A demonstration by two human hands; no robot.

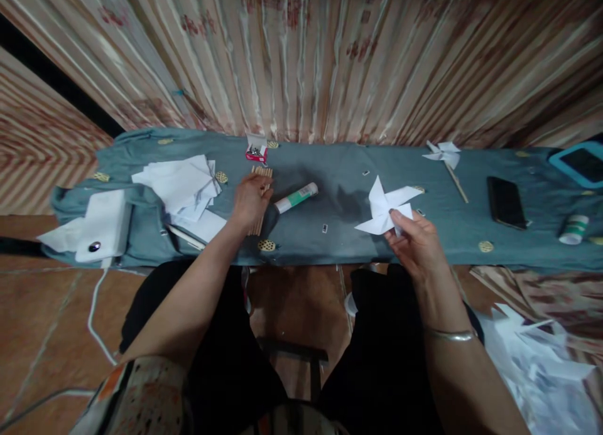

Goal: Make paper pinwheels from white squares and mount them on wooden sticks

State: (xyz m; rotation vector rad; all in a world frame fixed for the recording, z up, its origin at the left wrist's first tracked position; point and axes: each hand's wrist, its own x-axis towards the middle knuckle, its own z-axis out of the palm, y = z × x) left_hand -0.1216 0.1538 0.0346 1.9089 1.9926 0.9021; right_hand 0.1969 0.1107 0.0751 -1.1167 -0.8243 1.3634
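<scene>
My right hand pinches a white folded paper pinwheel just above the blue-grey cloth of a narrow table. My left hand reaches forward with fingers curled down onto a bundle of thin wooden sticks. A glue stick with a green band lies just right of that hand. A small red box of pins stands behind the sticks.
A pile of white paper squares and a white box lie at the left. A finished pinwheel on a stick, a black phone, a tablet and another glue stick are at the right. A curtain hangs behind.
</scene>
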